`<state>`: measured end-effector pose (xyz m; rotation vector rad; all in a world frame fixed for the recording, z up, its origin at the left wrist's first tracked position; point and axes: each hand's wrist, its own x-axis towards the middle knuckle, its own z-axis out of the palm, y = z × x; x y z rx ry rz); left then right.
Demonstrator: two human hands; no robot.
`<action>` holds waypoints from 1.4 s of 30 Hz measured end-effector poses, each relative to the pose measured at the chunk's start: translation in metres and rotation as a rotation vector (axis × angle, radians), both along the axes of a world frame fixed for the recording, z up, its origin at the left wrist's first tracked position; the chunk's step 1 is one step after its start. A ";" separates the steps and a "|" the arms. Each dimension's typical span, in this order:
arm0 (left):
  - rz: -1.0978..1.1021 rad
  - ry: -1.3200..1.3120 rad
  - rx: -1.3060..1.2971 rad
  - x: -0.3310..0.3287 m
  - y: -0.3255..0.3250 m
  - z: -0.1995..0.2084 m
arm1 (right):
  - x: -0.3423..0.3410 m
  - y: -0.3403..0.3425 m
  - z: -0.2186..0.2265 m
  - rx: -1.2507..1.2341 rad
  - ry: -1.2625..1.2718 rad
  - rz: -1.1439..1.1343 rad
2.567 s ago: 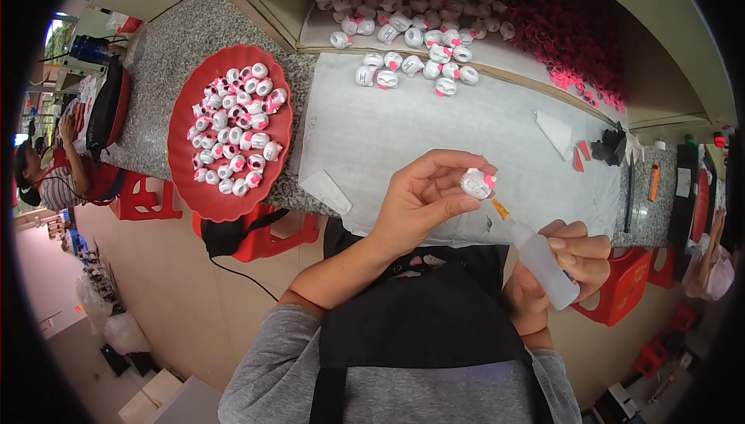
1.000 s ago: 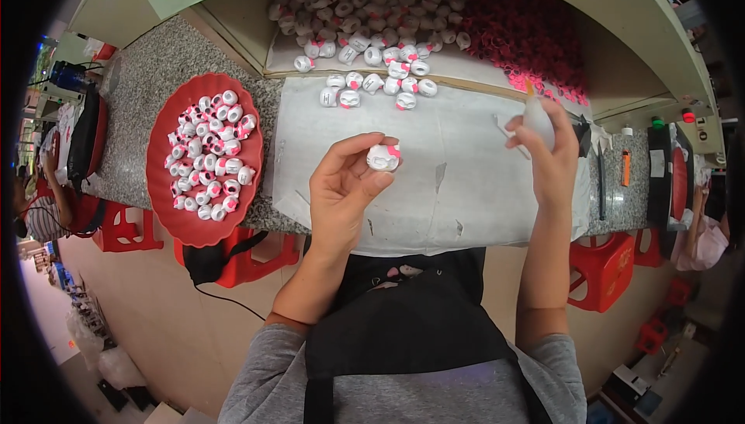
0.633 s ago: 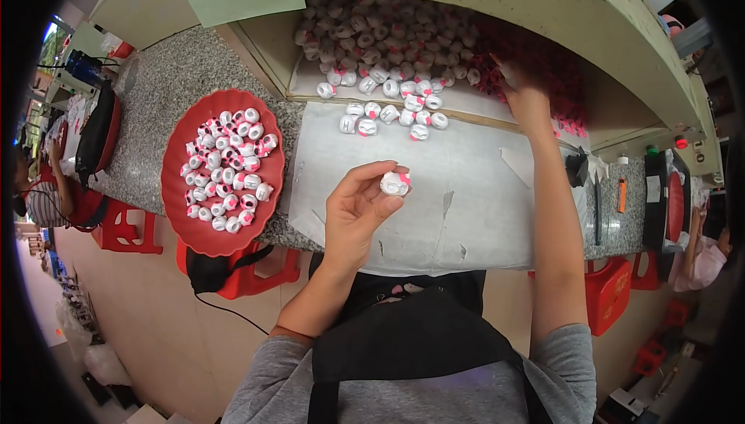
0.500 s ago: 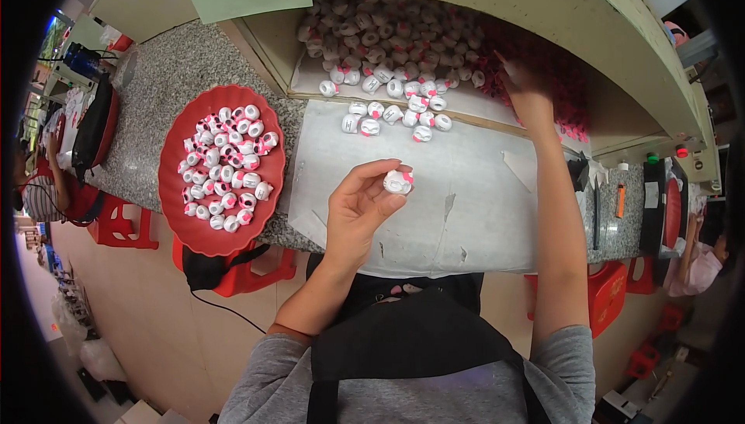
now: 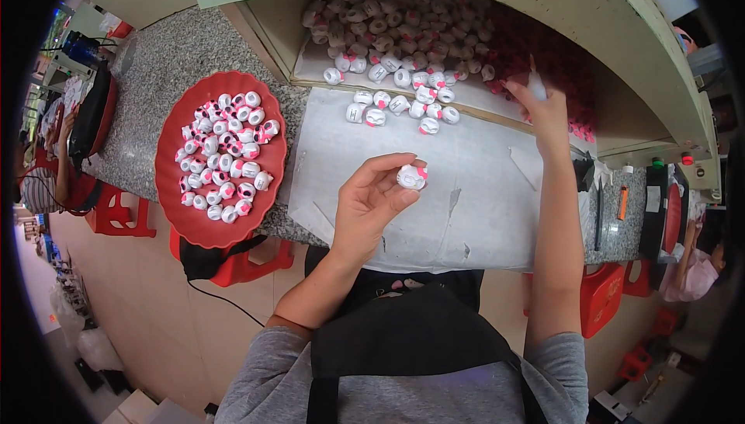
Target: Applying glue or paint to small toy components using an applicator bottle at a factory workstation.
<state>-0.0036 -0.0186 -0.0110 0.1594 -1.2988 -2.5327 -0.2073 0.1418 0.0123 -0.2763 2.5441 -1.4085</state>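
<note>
Over the white paper sheet (image 5: 489,214), my left hand (image 5: 363,210) pinches a small white figure head (image 5: 412,177) with a pink patch at its upper edge. My right hand (image 5: 549,117) reaches into the shelf opening on the right, beside a heap of small pink pieces (image 5: 578,130). A small white bottle with a thin pointed tip (image 5: 536,86) is held in it, tip upward. Its fingertips are by the pink pieces; whether they pinch one is too small to tell. Several white heads (image 5: 400,106) lie loose at the sheet's far edge.
A red scalloped tray (image 5: 172,199) of white and pink heads stands on the granite counter (image 5: 182,39) at left. A big pile of white heads (image 5: 403,16) fills the shelf. An orange-handled tool (image 5: 622,203) lies at right. Red stools (image 5: 601,300) stand below; other people sit at both sides.
My right hand, blurred before among the pink pieces, has drawn back slightly and the bottle now shows in it. The left hand still holds the head, shifted slightly right. The view has tilted a little.
</note>
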 end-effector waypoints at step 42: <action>-0.016 0.171 -0.434 0.009 0.027 0.008 | 0.166 -0.008 -0.002 -0.820 -0.182 0.099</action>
